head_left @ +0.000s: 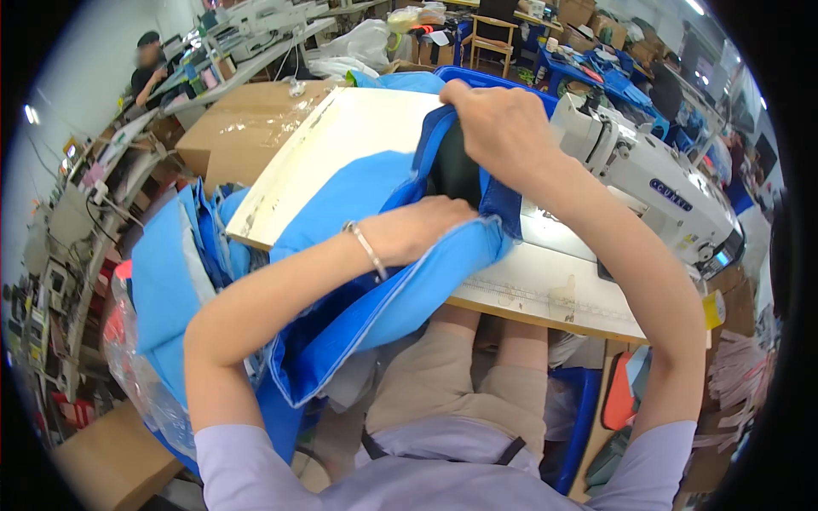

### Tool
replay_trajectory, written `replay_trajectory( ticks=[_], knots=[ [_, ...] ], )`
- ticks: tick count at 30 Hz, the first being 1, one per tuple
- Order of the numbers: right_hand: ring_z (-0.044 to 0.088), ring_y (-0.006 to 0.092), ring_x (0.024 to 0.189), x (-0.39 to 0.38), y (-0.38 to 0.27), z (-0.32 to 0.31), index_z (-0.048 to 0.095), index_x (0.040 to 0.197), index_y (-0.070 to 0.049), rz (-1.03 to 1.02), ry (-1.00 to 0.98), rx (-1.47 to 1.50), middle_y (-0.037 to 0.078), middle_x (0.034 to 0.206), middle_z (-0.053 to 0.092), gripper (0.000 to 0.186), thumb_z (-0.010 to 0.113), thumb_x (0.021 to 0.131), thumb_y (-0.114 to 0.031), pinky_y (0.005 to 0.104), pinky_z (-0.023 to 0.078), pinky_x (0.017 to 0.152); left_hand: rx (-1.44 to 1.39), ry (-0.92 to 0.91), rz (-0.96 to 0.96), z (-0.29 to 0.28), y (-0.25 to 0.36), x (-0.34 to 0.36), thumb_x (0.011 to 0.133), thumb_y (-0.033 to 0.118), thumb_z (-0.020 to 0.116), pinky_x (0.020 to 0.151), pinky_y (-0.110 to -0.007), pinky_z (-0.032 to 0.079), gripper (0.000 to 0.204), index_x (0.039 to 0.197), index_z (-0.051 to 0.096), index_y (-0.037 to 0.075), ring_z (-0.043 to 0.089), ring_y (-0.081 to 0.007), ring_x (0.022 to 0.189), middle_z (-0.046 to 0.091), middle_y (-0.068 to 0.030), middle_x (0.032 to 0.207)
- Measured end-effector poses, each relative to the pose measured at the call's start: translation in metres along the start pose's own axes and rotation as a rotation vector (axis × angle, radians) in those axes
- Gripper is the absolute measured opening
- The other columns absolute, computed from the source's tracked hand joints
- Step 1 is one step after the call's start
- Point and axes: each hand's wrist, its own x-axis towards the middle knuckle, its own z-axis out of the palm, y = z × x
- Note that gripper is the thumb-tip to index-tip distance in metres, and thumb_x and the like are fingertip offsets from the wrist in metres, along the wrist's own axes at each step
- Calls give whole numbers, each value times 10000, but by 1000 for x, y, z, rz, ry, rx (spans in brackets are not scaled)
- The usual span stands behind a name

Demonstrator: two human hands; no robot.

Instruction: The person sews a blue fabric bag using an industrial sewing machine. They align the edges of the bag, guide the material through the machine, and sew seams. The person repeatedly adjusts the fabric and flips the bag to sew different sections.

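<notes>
My right hand (507,136) is raised at the upper middle, fingers closed on the edge of a light and dark blue fabric piece (332,204), holding it up so that a dark green inside shows. My left hand (422,226) reaches into the folds just below, fingers curled at the fabric; what exactly they hold is hidden. The piece drapes over a white worktable (545,289) and down toward my lap. Beside my right arm stands a white sewing machine (665,192), partly behind the arm.
More blue fabric pieces (170,281) are heaped at the left, near a large cardboard box (221,128). A blue bin (490,81) sits behind the fabric. A person (149,72) is at machines on the far left. Cluttered tables (596,77) stand at the back.
</notes>
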Motion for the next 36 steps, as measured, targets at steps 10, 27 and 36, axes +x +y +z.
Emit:
replay_trajectory(
  ticks=[10,27,36],
  knots=[
    [656,243,557,10,-59,-62,581,789,-95,-256,170,-73,48,625,594,129,689,728,-127,360,466,441,107,332,282,25,-11,-46,826,146,667,779,-439,550,151,890,640,13,646,-342,868,650,-160,867],
    [725,216,693,-10,-3,-40,630,1125,-94,-170,227,-291,69,760,671,318,682,820,-168,335,535,548,-100,241,-171,-71,-2,2,988,89,601,940,-350,530,263,1216,683,-15,669,-265,1073,702,-131,1240],
    [691,400,1027,-127,10,-12,473,1492,-99,277,-340,673,251,1316,617,650,721,911,-255,459,568,852,637,235,-649,36,96,-115,856,466,744,1155,-721,205,740,1510,515,205,295,-569,1443,313,-234,1625]
  ],
)
